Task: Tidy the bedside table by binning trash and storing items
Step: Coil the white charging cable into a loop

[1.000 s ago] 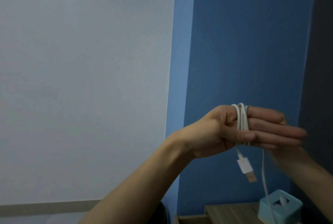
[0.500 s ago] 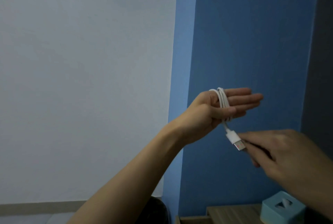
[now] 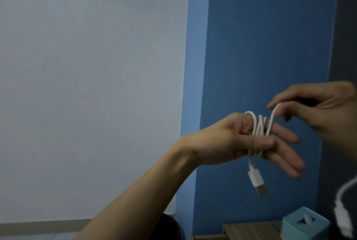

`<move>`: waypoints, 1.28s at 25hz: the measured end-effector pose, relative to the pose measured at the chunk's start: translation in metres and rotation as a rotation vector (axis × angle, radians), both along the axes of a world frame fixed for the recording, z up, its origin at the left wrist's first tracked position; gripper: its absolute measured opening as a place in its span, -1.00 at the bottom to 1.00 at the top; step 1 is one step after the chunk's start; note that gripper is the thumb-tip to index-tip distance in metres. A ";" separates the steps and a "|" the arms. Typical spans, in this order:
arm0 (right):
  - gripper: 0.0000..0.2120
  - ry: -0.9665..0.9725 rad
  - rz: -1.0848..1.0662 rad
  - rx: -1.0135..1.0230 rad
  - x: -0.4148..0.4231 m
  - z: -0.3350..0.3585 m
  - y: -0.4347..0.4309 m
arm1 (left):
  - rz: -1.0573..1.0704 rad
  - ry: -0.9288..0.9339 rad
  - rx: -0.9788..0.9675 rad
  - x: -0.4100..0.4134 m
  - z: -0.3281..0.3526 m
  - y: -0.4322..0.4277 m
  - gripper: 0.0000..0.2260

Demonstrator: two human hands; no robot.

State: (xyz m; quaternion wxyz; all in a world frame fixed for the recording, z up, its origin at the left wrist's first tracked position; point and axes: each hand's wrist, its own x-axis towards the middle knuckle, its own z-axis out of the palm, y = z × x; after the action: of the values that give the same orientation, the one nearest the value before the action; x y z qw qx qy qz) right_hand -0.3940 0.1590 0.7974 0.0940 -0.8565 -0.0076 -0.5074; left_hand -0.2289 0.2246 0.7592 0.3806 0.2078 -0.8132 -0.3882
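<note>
My left grip (image 3: pixel 231 139) is raised in front of the blue painted wall (image 3: pixel 260 37), palm turned toward me and fingers held out straight to the right. The thin white charging cable (image 3: pixel 258 125) is wound in several loops around those fingers, and my left thumb (image 3: pixel 262 142) lies across the loops, pressing them against the fingers so the coil is held in place. From the underside of the coil a short tail hangs free, ending in a white plug with a metal tip (image 3: pixel 256 179) that dangles tilted below my hand, touching nothing. My right grip (image 3: pixel 318 110) is above and to the right of the left fingers, blurred, its thumb and forefinger pinching a strand of the cable that rises in an arc from the coil. At the lower right edge a blurred white length of cable (image 3: pixel 342 212) hangs down; I cannot tell how it joins the rest. Below it, a small teal square box with an opening in its top (image 3: pixel 305 226) stands on the wooden tabletop (image 3: pixel 251 230), well below both hands. A pale white wall (image 3: pixel 87 66) fills the left side.
</note>
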 end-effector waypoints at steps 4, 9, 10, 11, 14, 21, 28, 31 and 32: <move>-0.63 -0.002 0.287 0.383 0.017 -0.018 -0.015 | -0.020 0.118 0.031 -0.010 0.000 0.005 -0.67; -0.47 0.045 0.232 0.585 0.036 -0.050 -0.025 | -0.058 0.277 0.026 -0.006 -0.004 -0.003 -0.47; -0.54 0.073 0.198 0.571 0.039 -0.057 -0.026 | -0.055 0.317 -0.001 -0.005 -0.003 -0.004 -0.47; -0.63 0.098 0.168 0.562 0.041 -0.062 -0.023 | -0.034 0.370 -0.015 -0.004 -0.003 -0.004 -0.48; -0.76 0.219 0.033 0.369 0.037 -0.071 -0.013 | 0.068 0.479 0.002 0.003 -0.004 -0.008 -0.56; -0.40 0.354 -0.452 -0.355 0.001 -0.051 0.002 | 0.462 0.158 -0.107 0.018 -0.007 -0.012 -0.65; -0.60 0.305 -0.416 -0.719 -0.014 -0.009 0.006 | 0.314 -0.112 -0.158 0.009 -0.008 -0.004 -0.78; -0.68 0.172 -0.423 -0.790 -0.015 0.007 0.001 | 0.206 -0.113 -0.110 0.008 -0.012 0.000 -0.73; -0.66 0.129 -0.405 -0.754 -0.014 0.009 -0.001 | 0.182 -0.081 -0.085 0.006 -0.014 0.002 -0.72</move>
State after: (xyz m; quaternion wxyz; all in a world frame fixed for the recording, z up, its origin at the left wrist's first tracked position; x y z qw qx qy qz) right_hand -0.4076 0.1577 0.8064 -0.3264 -0.8451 -0.0183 -0.4230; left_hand -0.2228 0.2265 0.7453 0.3897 0.2802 -0.8212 -0.3086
